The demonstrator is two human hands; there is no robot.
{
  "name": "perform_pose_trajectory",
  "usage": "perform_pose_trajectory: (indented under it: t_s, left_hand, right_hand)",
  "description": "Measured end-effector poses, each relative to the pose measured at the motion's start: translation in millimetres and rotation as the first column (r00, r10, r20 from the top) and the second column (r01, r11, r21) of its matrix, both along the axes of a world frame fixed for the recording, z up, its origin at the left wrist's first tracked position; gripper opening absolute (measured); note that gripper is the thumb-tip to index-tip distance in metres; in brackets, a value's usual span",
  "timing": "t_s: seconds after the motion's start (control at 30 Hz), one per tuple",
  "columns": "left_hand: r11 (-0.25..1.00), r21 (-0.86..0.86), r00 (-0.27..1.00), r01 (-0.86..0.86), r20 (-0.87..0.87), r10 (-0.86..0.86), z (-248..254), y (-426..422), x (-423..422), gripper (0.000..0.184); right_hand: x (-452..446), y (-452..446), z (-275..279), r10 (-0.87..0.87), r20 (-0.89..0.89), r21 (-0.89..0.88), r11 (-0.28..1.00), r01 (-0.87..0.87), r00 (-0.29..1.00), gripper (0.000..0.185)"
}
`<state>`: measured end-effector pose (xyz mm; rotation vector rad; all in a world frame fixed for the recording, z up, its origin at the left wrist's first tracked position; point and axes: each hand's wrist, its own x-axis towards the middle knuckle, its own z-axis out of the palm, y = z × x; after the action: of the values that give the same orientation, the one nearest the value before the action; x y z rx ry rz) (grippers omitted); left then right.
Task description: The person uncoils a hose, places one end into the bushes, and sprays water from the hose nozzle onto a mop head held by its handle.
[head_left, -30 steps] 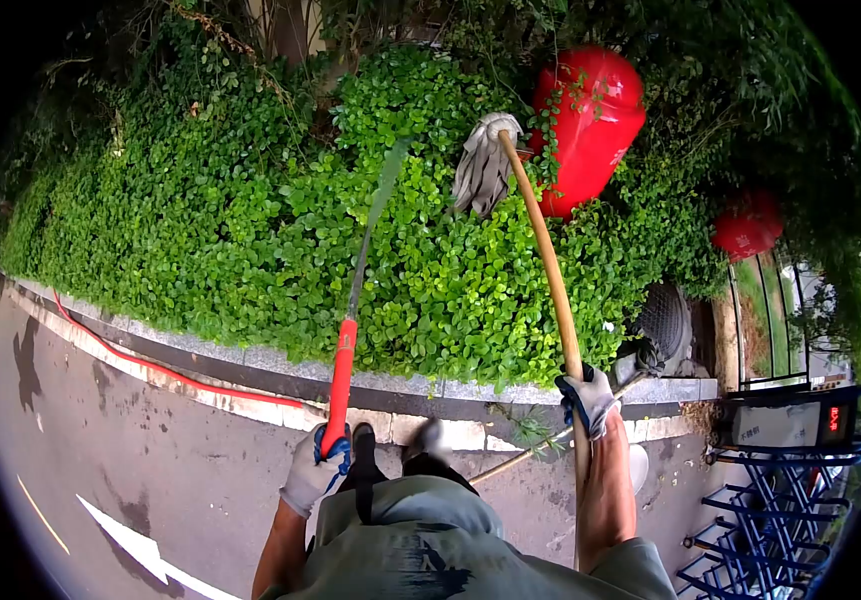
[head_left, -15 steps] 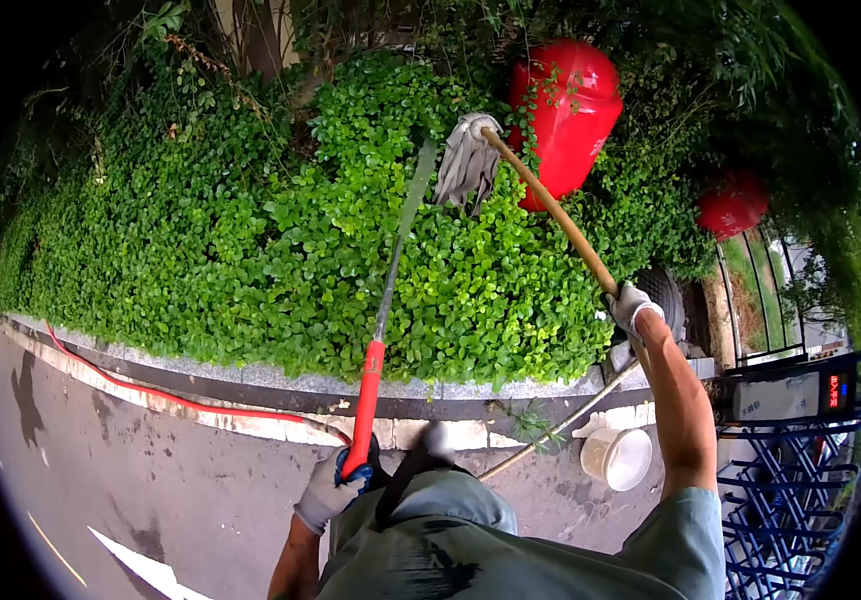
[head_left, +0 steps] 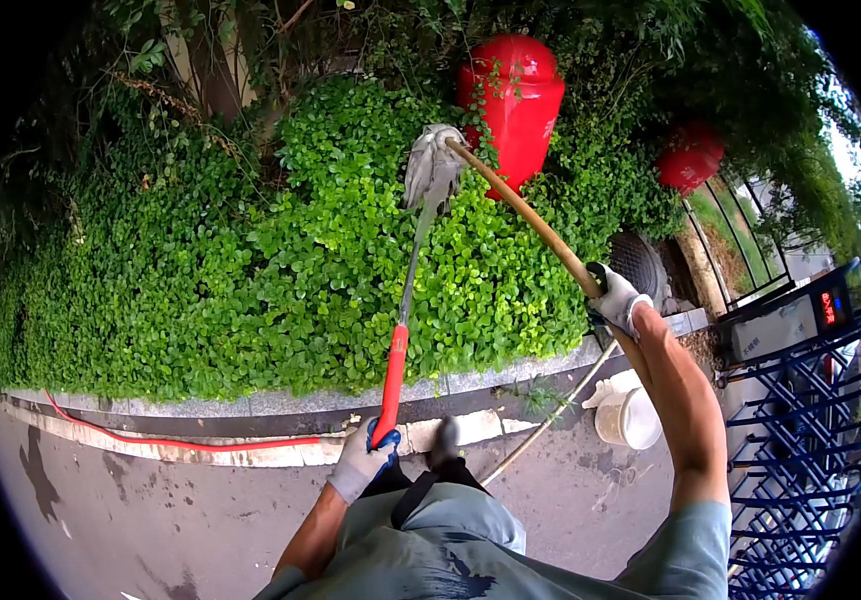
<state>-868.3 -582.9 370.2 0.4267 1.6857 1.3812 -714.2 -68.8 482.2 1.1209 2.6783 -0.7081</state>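
Note:
My left hand (head_left: 362, 462), in a pale glove with blue on it, is closed around a red hose (head_left: 391, 385). A stream of water (head_left: 415, 255) runs forward from the hose's end and reaches the grey strands of the mop head (head_left: 434, 175). Gloved as well, my right hand (head_left: 618, 300) grips the wooden handle of that mop (head_left: 535, 222). The handle slants up and left, holding the mop head above the hedge (head_left: 250, 290). Part of the left fingers is hidden behind the hose.
Along the stone kerb (head_left: 210, 408) lies more of the red hose. A whitish bucket (head_left: 630, 418) stands on the pavement beside a thin pole (head_left: 550, 415). A large red rounded object (head_left: 522, 120) rises from the bushes. Blue folding barrier bars (head_left: 795, 440) stand at the right.
The view has shifted, and the left hand with the hose has swung right relative to my body. The water stream, earlier beside the mop head, now meets its strands.

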Motion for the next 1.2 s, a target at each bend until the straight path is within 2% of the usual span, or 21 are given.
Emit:
perform_pose_trajectory:
  t_s: [0.03,0.07,0.1,0.2,0.3,0.33,0.43,0.47,0.57,0.67,0.77,0.87,1.07,1.17,1.2]
  left_hand:
    - [1.000,-0.013,0.999,0.003,0.043,-0.002,1,-2,2,0.025]
    - [1.000,0.012,1.000,0.007,-0.026,-0.007,-4,-1,4,0.018]
    - [1.000,0.015,1.000,0.004,-0.006,-0.004,-2,1,6,0.018]
    - [0.999,0.030,0.999,-0.021,0.048,0.019,-4,-4,17,0.021]
    - [1.000,0.006,0.998,-0.018,-0.067,0.018,-6,-7,32,0.023]
    - [0.999,0.035,0.995,-0.020,-0.098,0.023,-20,-9,38,0.024]
    - [0.993,0.075,0.996,-0.087,0.040,0.084,-28,-8,55,0.024]
    - [0.997,-0.036,0.994,-0.061,0.093,0.064,-10,-7,59,0.024]
    - [0.992,0.010,0.992,-0.124,0.028,0.124,-13,-6,75,0.019]
    - [0.992,-0.039,0.991,-0.116,-0.066,0.113,-2,-4,89,0.019]
    - [0.990,-0.086,0.991,-0.112,-0.082,0.105,-7,-6,100,0.021]
    - [0.992,0.018,0.989,-0.125,0.084,0.123,-20,-8,105,0.022]
    - [0.995,-0.059,0.995,-0.086,0.054,0.089,-6,5,110,0.025]
    - [0.998,-0.057,0.990,-0.035,-0.138,0.027,-21,8,108,0.027]
    - [0.997,-0.057,0.994,-0.044,-0.102,0.038,-26,8,108,0.027]
  right_hand:
    - [-8,-18,11,-0.012,0.038,0.108,0.994,0.008,0.999,0.066]
    - [-22,-38,19,-0.027,0.093,0.170,0.985,0.011,0.995,0.062]
    - [-33,-54,21,-0.043,0.149,0.227,0.974,0.008,0.988,0.058]
    - [-51,-72,14,-0.067,0.212,0.210,0.977,0.021,0.975,0.059]
    - [-54,-69,9,-0.024,0.270,0.200,0.979,-0.032,0.963,0.058]
    - [-53,-69,13,-0.024,0.287,0.191,0.981,-0.032,0.958,0.057]
    - [-48,-67,22,0.002,0.324,0.184,0.981,-0.065,0.946,0.051]
    - [-47,-63,22,0.012,0.319,0.183,0.980,-0.073,0.948,0.050]
    - [-49,-56,18,0.008,0.320,0.171,0.983,-0.066,0.947,0.049]
    - [-48,-53,18,0.012,0.321,0.157,0.985,-0.065,0.947,0.049]
    - [-46,-50,18,0.020,0.321,0.154,0.985,-0.073,0.947,0.050]
    - [-42,-46,13,0.030,0.330,0.147,0.986,-0.083,0.943,0.049]
    - [-39,-47,9,0.044,0.308,0.163,0.982,-0.099,0.950,0.043]
    - [-39,-50,13,0.024,0.285,0.124,0.990,-0.061,0.958,0.043]
    - [-39,-50,15,0.026,0.284,0.120,0.991,-0.062,0.959,0.044]
